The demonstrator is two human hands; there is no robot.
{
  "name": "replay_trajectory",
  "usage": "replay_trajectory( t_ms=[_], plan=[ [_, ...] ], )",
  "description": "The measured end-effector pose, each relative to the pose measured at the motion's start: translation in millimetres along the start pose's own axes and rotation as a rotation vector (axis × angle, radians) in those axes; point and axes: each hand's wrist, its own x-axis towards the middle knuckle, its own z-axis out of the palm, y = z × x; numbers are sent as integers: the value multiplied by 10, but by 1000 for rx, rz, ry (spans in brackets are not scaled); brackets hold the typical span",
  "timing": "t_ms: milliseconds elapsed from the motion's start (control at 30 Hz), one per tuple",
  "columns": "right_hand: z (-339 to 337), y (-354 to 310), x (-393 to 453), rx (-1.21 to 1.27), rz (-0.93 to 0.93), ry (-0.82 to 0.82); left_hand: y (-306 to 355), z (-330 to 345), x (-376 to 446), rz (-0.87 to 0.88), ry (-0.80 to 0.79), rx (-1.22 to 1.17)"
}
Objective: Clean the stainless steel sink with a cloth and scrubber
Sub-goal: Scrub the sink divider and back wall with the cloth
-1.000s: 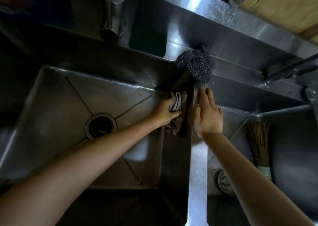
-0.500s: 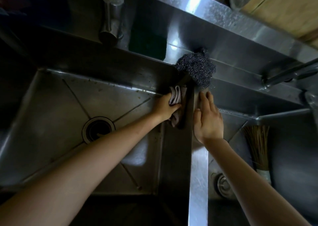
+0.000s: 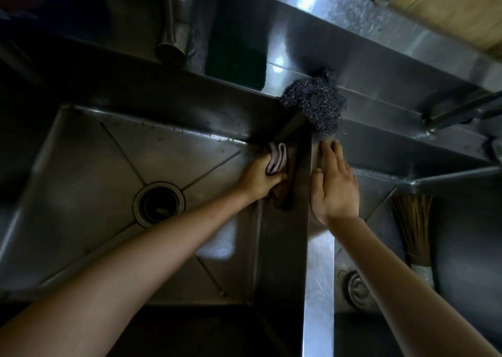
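1. Left basin, left half of frame: it holds the round drain at centre-left with a pale scrap inside, plus green specks along the far wall seam.
2. Right basin, lower right: a straw brush lies against its floor, bristles toward the top of frame. A second drain fitting sits partly behind your right forearm.
3. Steel wool scrubber sits on the back ledge at upper centre, at the far end of the divider between the basins.
4. Your left hand, centre frame: fingers curled tight round the folded cloth, which is pressed against the left basin's divider wall near the far corner.
5. Your right hand: flat on the divider top, fingers straight and close together, holding nothing. Fingertips end just short of the scrubber; can't tell if they touch.
6. Faucet hangs at top left.
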Motion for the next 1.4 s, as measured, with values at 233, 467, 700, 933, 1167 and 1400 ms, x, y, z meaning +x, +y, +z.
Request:
replay_trajectory(
  t_ms=[233, 467, 700, 933, 1167, 1400],
  plan=[
    [-4, -7, -8, 19, -4, 4, 105, -32, 213, 19, 14, 13],
    [-10, -10, -8, 22, 2, -12, 165, -40, 257, 44, -18, -53],
    [-24, -29, -13, 21, 5, -17, 265, -101, 377, 45, 3, -10],
    [-24, -30, -11, 33, 14, -18, 188, -86, 333, -40, -27, 147],
    [-29, -32, -7, 47, 8, -30, 65, -2, 269, -91, -20, 143],
    [-28, -26, 0, 32, -3, -29, 22, -12, 508, -118, 28, 193]
  ],
)
